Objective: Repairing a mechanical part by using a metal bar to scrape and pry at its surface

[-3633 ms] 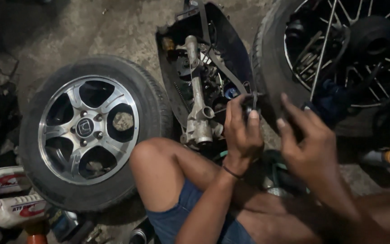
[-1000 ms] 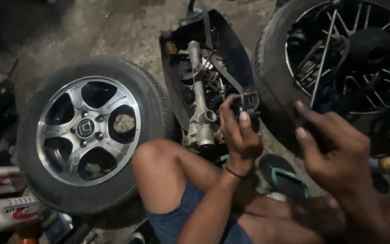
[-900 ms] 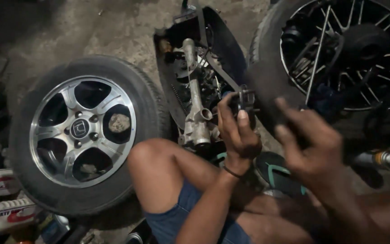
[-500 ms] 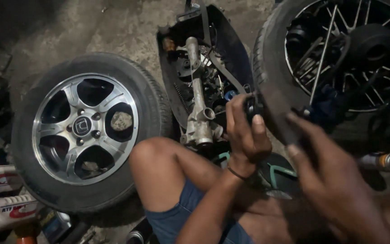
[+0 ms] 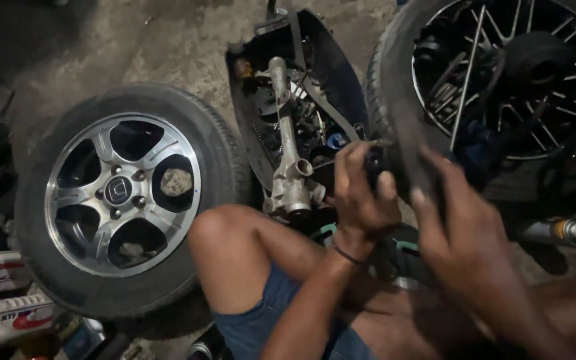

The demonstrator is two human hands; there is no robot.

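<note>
My left hand [image 5: 361,193] is closed around a small dark metal part [image 5: 373,160] just in front of a black tray. My right hand [image 5: 458,217] hovers beside it, blurred, fingers spread toward the same part and holding nothing I can make out. My bare knee [image 5: 228,233] and blue shorts lie below the hands. A silver cast metal shaft [image 5: 288,170] lies lengthwise in the tray.
A car wheel with a silver alloy rim [image 5: 125,193] lies flat on the concrete at left. A black spoked wheel [image 5: 501,87] lies at upper right. The black tray [image 5: 341,80] holds several greasy parts. White oil bottles [image 5: 8,317] sit at lower left; a shock absorber end [image 5: 561,232] at right.
My left hand has kept its hold on the small part. My right hand has shifted back and forth beside it, now close and blurred.
</note>
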